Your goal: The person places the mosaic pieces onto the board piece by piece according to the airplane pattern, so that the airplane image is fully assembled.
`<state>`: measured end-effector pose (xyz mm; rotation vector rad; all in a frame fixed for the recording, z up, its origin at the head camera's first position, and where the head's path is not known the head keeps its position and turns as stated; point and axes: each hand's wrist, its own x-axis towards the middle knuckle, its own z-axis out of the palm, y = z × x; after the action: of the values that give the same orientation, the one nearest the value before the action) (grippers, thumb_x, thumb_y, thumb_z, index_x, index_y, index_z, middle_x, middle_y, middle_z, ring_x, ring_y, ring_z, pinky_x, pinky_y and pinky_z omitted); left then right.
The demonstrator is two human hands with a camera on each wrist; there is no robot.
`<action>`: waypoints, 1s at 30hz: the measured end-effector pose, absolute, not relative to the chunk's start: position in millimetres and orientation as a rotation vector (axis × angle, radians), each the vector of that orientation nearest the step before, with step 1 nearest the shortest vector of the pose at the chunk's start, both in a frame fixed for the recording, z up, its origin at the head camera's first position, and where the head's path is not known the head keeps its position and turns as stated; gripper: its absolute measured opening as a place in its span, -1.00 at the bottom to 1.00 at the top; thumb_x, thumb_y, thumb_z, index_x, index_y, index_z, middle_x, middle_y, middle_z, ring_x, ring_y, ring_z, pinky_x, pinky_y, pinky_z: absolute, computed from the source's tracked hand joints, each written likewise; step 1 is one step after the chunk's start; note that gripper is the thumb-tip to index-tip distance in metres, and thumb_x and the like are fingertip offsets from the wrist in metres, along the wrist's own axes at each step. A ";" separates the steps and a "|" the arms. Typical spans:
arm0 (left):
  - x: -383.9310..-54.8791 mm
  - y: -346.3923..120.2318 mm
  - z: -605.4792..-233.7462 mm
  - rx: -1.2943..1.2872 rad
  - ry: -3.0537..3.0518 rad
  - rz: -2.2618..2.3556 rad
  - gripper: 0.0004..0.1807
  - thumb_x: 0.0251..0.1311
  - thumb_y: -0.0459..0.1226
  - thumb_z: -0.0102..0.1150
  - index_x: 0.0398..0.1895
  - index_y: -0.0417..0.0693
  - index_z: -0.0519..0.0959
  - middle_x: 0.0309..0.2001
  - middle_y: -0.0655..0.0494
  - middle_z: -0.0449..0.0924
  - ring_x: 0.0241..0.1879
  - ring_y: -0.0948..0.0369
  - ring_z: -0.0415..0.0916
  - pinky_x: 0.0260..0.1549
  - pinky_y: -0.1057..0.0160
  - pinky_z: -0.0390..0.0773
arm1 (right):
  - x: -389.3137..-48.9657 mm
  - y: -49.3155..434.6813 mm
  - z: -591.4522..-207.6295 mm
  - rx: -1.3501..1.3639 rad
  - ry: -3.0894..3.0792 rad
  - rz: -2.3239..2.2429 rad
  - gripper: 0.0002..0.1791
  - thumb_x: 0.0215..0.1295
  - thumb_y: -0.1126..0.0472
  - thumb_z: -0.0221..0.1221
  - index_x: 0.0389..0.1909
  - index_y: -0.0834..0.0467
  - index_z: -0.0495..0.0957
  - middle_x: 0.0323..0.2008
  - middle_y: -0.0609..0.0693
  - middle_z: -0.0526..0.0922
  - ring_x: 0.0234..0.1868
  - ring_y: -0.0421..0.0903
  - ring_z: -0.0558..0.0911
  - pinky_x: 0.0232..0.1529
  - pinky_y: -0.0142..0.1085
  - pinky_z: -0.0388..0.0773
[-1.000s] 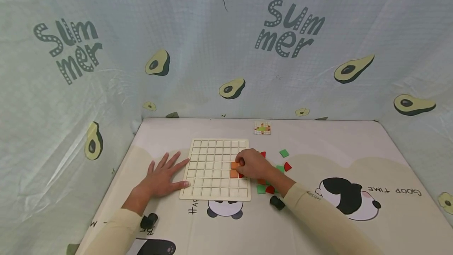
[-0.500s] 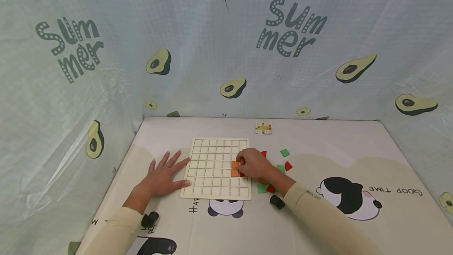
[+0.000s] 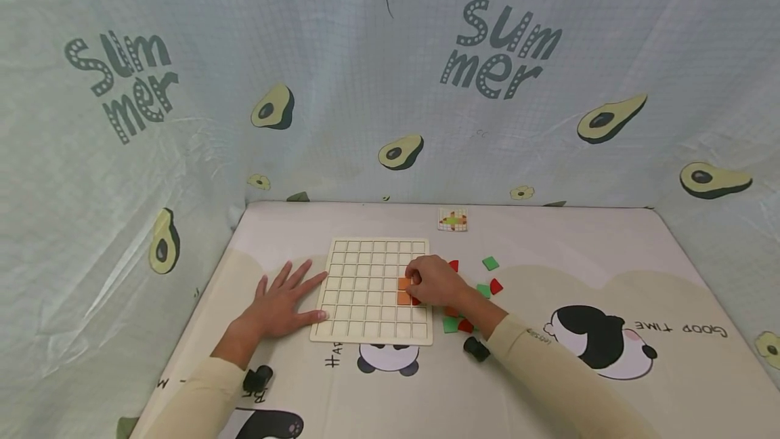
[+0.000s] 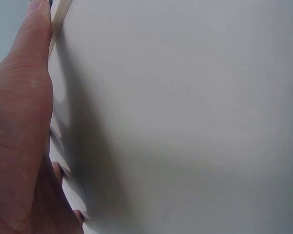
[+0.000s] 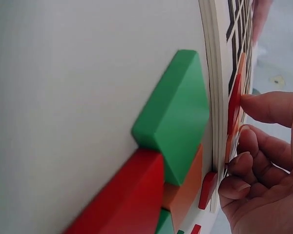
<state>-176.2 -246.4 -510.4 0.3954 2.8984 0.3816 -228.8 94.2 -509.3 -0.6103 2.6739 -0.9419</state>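
A pale wooden grid board (image 3: 359,314) lies flat on the table. My left hand (image 3: 277,310) rests with spread fingers at its left edge; the thumb and a fingertip touch the rim. Over the board's right side, my right hand (image 3: 440,282) has its thumb and bent fingers at an orange tile (image 5: 231,145), which it appears to pinch low in the grid. The fingers partly cover that tile. A red tile (image 5: 234,108) sits beside the thumb. Two orange square tiles (image 3: 404,297) lie in cells just left of the right hand's fingertips.
Loose tiles lie right of the board, among them a green tile (image 3: 490,263), a red tile (image 3: 496,286) and a green tile (image 3: 450,324). A small pattern card (image 3: 453,219) lies behind the board. A patterned curtain (image 3: 341,73) stands behind the table.
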 end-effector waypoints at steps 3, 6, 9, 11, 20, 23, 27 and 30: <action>-175.5 -246.9 -511.0 0.396 2.896 0.384 -0.09 0.25 0.33 0.22 0.61 0.28 0.26 0.70 -0.05 0.00 0.66 -0.32 -0.16 0.43 -0.61 -0.15 | -227.9 92.9 -509.9 -0.591 2.674 -0.937 -0.89 0.32 0.26 0.35 -0.18 0.20 0.70 -0.53 -0.12 0.54 -0.48 -0.20 0.47 -0.39 -0.38 0.41; -174.9 -247.4 -511.4 0.394 2.896 0.384 -0.09 0.25 0.33 0.22 0.61 0.27 0.26 0.70 -0.06 0.01 0.66 -0.33 -0.16 0.43 -0.61 -0.15 | -226.8 91.5 -511.0 -0.591 2.672 -0.936 -0.86 0.34 0.28 0.33 -0.13 0.22 0.72 -0.53 -0.10 0.55 -0.47 -0.18 0.49 -0.39 -0.37 0.43; -174.6 -247.9 -511.6 0.396 2.897 0.377 -0.10 0.26 0.33 0.22 0.61 0.27 0.26 0.70 -0.06 0.00 0.66 -0.32 -0.15 0.43 -0.61 -0.15 | -225.7 90.4 -511.4 -0.605 2.677 -0.921 -0.81 0.36 0.28 0.32 -0.06 0.24 0.72 -0.52 -0.08 0.55 -0.43 -0.16 0.49 -0.36 -0.36 0.43; -174.6 -248.2 -511.3 0.401 2.899 0.371 -0.10 0.26 0.33 0.22 0.61 0.27 0.26 0.70 -0.06 0.00 0.66 -0.32 -0.15 0.43 -0.61 -0.15 | -224.7 90.0 -511.1 -0.610 2.684 -0.908 -0.79 0.37 0.27 0.32 -0.03 0.24 0.72 -0.50 -0.08 0.55 -0.41 -0.16 0.49 -0.35 -0.36 0.43; -176.4 -248.4 -510.1 0.410 2.905 0.381 -0.11 0.28 0.31 0.22 0.61 0.26 0.26 0.70 -0.06 0.00 0.66 -0.33 -0.16 0.42 -0.61 -0.15 | -222.0 98.1 -507.2 -0.618 2.729 -0.915 -0.82 0.39 0.27 0.29 -0.05 0.20 0.72 -0.40 -0.08 0.57 -0.33 -0.15 0.48 -0.32 -0.36 0.42; -176.8 -248.4 -510.9 0.407 2.897 0.378 -0.10 0.27 0.32 0.21 0.62 0.27 0.25 0.70 -0.06 -0.01 0.66 -0.33 -0.17 0.42 -0.61 -0.16 | -221.8 104.1 -506.2 -0.641 2.747 -0.924 -0.83 0.38 0.30 0.27 -0.08 0.20 0.73 -0.37 -0.08 0.63 -0.33 -0.18 0.50 -0.29 -0.38 0.46; -176.4 -247.9 -510.5 0.400 2.885 0.392 -0.10 0.27 0.33 0.21 0.62 0.26 0.25 0.70 -0.06 -0.02 0.66 -0.33 -0.18 0.43 -0.61 -0.18 | -221.5 112.5 -505.7 -0.647 2.746 -0.934 -0.86 0.38 0.30 0.27 -0.12 0.20 0.73 -0.36 -0.07 0.65 -0.34 -0.18 0.51 -0.27 -0.37 0.49; -175.9 -246.8 -509.0 0.396 2.880 0.394 -0.10 0.28 0.32 0.21 0.62 0.26 0.25 0.70 -0.07 -0.02 0.66 -0.33 -0.19 0.43 -0.61 -0.19 | -221.9 120.6 -506.5 -0.615 2.746 -0.908 -0.86 0.39 0.28 0.29 -0.10 0.18 0.74 -0.37 -0.09 0.61 -0.32 -0.17 0.50 -0.28 -0.37 0.48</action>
<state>-175.9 -246.8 -509.0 0.3960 2.8804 0.3939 -221.9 120.6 -506.5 -0.6146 2.7462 -0.9078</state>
